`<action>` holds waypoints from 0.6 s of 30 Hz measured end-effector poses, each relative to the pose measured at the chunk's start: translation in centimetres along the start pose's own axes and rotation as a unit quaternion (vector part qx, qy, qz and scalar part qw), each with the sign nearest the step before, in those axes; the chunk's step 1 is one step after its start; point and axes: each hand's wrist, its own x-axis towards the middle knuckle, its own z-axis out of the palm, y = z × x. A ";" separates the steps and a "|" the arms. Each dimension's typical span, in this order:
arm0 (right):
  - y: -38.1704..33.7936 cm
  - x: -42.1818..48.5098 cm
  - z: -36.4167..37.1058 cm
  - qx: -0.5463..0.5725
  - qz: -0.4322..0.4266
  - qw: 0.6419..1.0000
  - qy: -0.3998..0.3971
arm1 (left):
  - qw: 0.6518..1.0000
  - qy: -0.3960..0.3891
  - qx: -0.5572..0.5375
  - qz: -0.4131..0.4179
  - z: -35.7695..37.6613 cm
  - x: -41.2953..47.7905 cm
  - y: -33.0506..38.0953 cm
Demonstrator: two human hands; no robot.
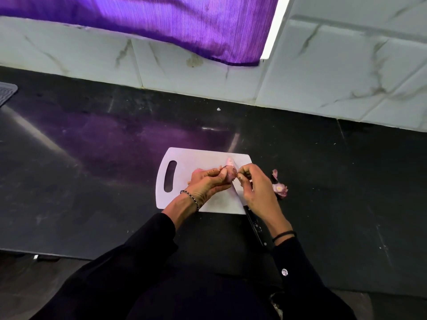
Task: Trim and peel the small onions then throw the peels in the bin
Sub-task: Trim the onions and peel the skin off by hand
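Small reddish-purple onion, held above the far right part of the white plastic cutting board with a slot handle, between the two hands; left hand wrapped round the bulb, fingers and thumb curled closed on it; right hand meeting it at its right end, thumb and forefinger nipped together on what appears to be a tag of skin, the other fingers loosely bent.

Black-handled kitchen knife lying beneath the right hand, blade on the board and handle out over the black stone counter; pale peeled onion piece resting on the board just beyond the hands; loose pink-and-purple peels lying on the counter, off the board to the right; no bin in view.

Hazards, as judged:
- the right wrist works directly above the blade, so a sharp downward tug on the skin could bring the hand onto the edge
- the skin may tear short if pulled across rather than along the bulb, leaving scraps on the onion
- a wet bulb could slip from the left hand's hold and roll off the board
- the overhanging handle could be knocked by the sleeve
- peels on the dark counter might be missed at clearing.
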 end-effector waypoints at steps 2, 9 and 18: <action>0.4 0.0 -0.3 0.010 0.038 0.999 0.029 | 1.000 -0.001 -0.007 -0.002 -0.1 0.1 0.0; 2.9 0.0 -2.5 -0.057 0.160 0.981 0.098 | 1.000 0.000 -0.018 -0.015 0.2 -0.1 0.1; 4.4 -0.2 -4.1 -0.073 0.226 0.965 0.107 | 0.997 -0.049 -0.032 -0.052 1.4 -0.4 0.0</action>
